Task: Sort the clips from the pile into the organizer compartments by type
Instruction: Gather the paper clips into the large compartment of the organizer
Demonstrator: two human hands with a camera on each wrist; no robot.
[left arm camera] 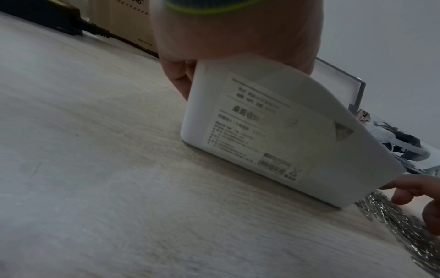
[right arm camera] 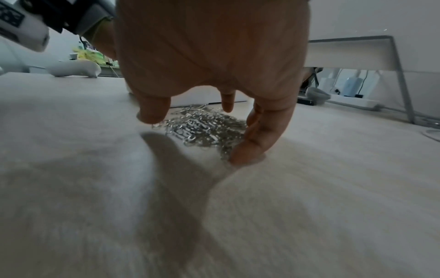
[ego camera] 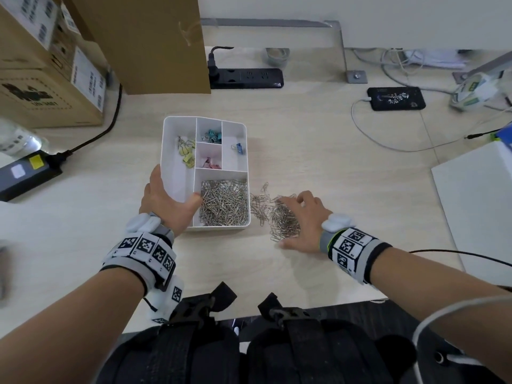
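Paperclips (ego camera: 279, 214) at lower centre are being raked by the right hand (ego camera: 303, 217), fingers spread and clasping nothing, while the organizer (ego camera: 177, 173) is gripped by the left hand (ego camera: 163, 202); gathering a pinch seems called for next.

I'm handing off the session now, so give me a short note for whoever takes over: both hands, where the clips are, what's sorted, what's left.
Left hand grips the near-left corner of the white organizer, thumb inside over the paper clip compartment.
Right hand is cupped over the loose paper clip pile on the desk, right of the organizer; nothing lifted yet.
Done: yellow binder clips, teal binder clips, pink binder clips and one blue binder clip each sit in separate compartments; many paper clips are in theirs.
Left: move the remaining pile into the paper clip compartment.
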